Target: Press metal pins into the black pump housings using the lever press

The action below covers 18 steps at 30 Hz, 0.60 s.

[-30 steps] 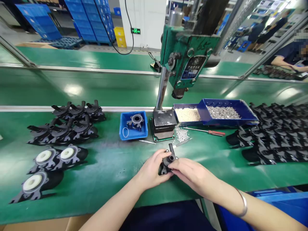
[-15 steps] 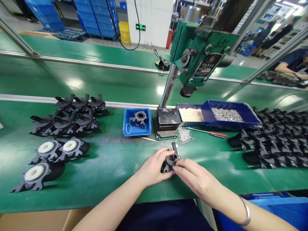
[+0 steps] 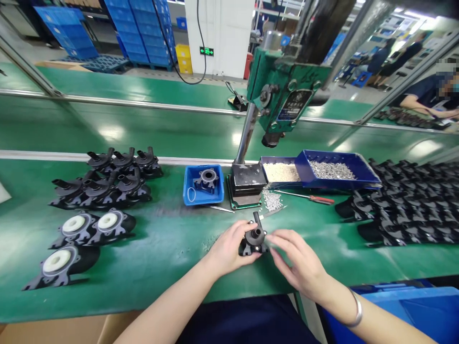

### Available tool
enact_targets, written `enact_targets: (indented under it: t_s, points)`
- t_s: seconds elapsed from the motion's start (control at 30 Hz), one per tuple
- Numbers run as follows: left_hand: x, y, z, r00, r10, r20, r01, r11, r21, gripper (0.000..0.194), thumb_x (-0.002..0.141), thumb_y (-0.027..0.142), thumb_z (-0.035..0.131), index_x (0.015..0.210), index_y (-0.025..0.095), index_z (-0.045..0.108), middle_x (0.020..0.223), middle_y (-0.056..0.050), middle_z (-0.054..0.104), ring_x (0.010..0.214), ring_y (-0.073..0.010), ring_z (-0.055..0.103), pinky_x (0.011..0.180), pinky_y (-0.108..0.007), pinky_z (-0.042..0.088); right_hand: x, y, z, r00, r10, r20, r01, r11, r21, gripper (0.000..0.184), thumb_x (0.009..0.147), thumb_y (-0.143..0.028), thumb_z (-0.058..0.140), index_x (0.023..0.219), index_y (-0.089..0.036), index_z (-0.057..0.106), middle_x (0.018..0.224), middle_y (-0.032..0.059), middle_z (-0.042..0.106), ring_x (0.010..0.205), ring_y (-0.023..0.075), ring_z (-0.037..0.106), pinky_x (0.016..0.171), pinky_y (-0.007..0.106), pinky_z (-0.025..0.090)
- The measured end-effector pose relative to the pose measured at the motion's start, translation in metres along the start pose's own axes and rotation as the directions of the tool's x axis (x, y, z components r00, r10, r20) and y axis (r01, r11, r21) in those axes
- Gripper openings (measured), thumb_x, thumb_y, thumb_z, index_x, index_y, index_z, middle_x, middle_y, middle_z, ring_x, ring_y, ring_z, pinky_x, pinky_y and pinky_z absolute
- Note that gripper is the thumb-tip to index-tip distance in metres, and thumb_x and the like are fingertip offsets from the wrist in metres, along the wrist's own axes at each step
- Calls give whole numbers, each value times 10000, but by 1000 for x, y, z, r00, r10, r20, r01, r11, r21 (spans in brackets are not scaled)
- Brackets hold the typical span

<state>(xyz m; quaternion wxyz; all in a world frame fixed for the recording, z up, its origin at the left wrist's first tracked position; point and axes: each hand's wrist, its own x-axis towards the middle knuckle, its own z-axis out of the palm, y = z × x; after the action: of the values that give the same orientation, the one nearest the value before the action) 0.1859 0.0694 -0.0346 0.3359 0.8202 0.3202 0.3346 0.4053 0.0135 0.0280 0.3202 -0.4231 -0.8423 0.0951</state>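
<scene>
My left hand [image 3: 226,249] is wrapped round a black plastic pump housing [image 3: 255,235] from its left side, on the green bench. The housing's spout points away from me and a short round port faces up. Just right of it is my right hand [image 3: 299,260], its index finger and thumb apart, slightly blurred at the tips. I see nothing held in it. Beyond the housing lie tweezers [image 3: 273,213] and a pile of small metal rings or nuts [image 3: 273,200].
A green press [image 3: 283,95] rises behind its black base block [image 3: 247,176]. Blue bins [image 3: 366,167] hold metal screws and pale small parts. A red-handled screwdriver [image 3: 322,199] lies in front. Black housings stand left [image 3: 96,184] and right [image 3: 405,205]. A small blue box [image 3: 186,198] holds another housing.
My right hand has drawn back to the right, off the pump housing, and its fingers have spread. My left hand keeps its hold. The view has shifted slightly.
</scene>
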Motion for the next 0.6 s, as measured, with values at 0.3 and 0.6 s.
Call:
enact_targets:
  t_s: [0.3,0.6]
  points:
    - [-2,5,-5,999,5,36,-7,997,75,786,780,305,773,1441,211,358,1396,-164,501,1314,-300,520,1067,-464,495,-20,-4,9,995,95,-12,-95,993,-67,570,904,-91,590,1442,-203,440,1337,172,512,1235,302,520,1002,512,501]
    - [-3,1,-11,995,-11,101,5,998,60,768,818,277,747,1465,262,333,1430,-139,475,1343,-280,497,1093,-455,479,-24,-13,20,993,110,47,-107,993,-54,455,902,-90,583,1345,-188,543,1373,176,450,1252,295,487,1012,495,502]
